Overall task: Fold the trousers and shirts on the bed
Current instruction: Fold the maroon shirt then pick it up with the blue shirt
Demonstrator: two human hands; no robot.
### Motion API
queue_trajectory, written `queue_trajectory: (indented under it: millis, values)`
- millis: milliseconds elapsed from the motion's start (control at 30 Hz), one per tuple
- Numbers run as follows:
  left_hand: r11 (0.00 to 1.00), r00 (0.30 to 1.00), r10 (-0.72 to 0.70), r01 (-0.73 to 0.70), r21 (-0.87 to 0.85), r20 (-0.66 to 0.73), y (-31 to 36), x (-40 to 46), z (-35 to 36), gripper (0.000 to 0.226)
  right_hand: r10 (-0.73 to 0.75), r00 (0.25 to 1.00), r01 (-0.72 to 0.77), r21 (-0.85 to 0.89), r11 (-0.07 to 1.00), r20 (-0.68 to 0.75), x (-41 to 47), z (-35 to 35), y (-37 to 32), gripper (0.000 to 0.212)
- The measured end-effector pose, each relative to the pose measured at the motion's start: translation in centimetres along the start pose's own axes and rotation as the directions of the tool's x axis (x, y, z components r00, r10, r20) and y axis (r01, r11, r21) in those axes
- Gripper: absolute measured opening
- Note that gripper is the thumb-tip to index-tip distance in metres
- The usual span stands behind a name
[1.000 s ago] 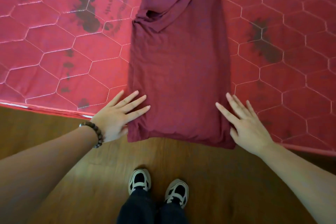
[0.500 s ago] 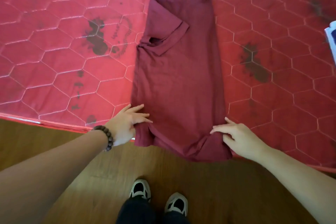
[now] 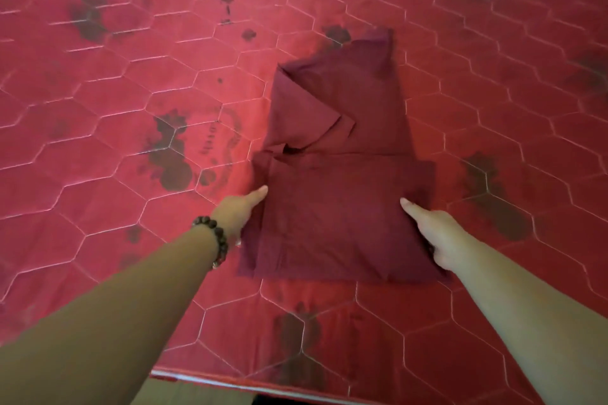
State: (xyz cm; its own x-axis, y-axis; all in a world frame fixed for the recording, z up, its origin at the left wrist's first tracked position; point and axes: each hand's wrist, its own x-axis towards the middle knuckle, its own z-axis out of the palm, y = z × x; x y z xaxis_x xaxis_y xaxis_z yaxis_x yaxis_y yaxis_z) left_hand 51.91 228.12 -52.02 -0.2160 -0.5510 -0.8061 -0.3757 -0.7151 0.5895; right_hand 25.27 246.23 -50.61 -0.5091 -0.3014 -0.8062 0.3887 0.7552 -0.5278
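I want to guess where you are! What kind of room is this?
Probably a bedroom. A red quilted mattress with hexagon stitching fills the view, a maroon shirt lies on it half folded, and a strip of wooden floor shows past the mattress edge.

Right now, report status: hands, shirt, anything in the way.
Left hand and right hand grip the side edges of the dark maroon cotton shirt. Lower part folded up over its middle. Red hexagon-quilted mattress around it bare.
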Motion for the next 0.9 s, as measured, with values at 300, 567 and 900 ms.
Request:
queue_trajectory:
  millis: [300,567,900]
  values:
    - [0.858,0.923,0.338,-0.221,0.463,-0.185,-1.0,-0.3,0.9,0.045,-0.168,0.985,0.17,0.097,0.981,-0.032,0.1,-1.6,1.3,0.021]
    - [0.923,0.94,0.331,-0.305,0.233,-0.083,-0.4,0.2,0.1,0.003,-0.31,0.946,0.319,0.104,0.942,-0.092,0.8,-0.9,-0.6,0.009]
    - [0.907,0.943,0.294,-0.222,0.359,-0.158,1.0,1.0,1.1,0.02,-0.181,0.983,0.181,0.044,0.983,0.01,0.4,-0.6,-0.9,0.013]
